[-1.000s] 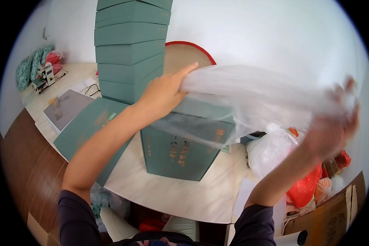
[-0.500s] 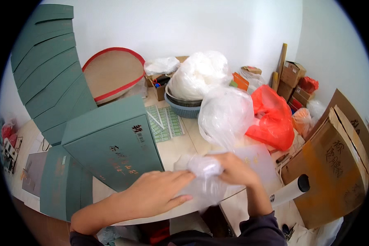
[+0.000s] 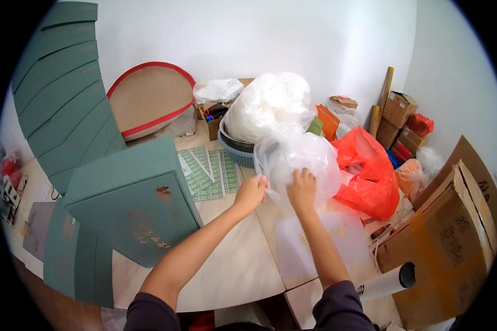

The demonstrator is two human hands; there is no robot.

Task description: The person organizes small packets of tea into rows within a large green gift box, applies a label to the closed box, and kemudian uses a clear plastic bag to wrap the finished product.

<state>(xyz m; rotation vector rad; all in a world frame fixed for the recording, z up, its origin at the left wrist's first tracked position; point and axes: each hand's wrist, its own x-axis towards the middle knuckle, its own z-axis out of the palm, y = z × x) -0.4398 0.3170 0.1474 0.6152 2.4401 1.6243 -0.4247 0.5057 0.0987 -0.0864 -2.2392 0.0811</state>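
In the middle of the table sits a puffy clear plastic bag [image 3: 321, 160], with crumpled clear film inside. My left hand [image 3: 252, 192] pinches the bag's near left edge, its fingers closed on the plastic. My right hand [image 3: 302, 190] reaches in at the bag's near side; its fingers are a little apart and rest against the plastic. Behind the bag, a bigger bundle of white plastic [image 3: 270, 105] fills a blue basket [image 3: 238, 153]. Below my right forearm lies a translucent sheet with gold lettering [image 3: 292, 243].
A large green box [image 3: 132, 209] stands at left, before a tall stack of green boxes [image 3: 66, 88]. Right of the bag lies a red plastic bag [image 3: 370, 176]. A white tumbler [image 3: 384, 282] and an opened cardboard box [image 3: 442, 243] stand near right. Printed green sheets [image 3: 207, 174] lie behind my left hand.
Both hands have moved forward from near the table's front edge to the clear bag. The bunched clear plastic they held is no longer between them. My left hand now grips the bag's edge.
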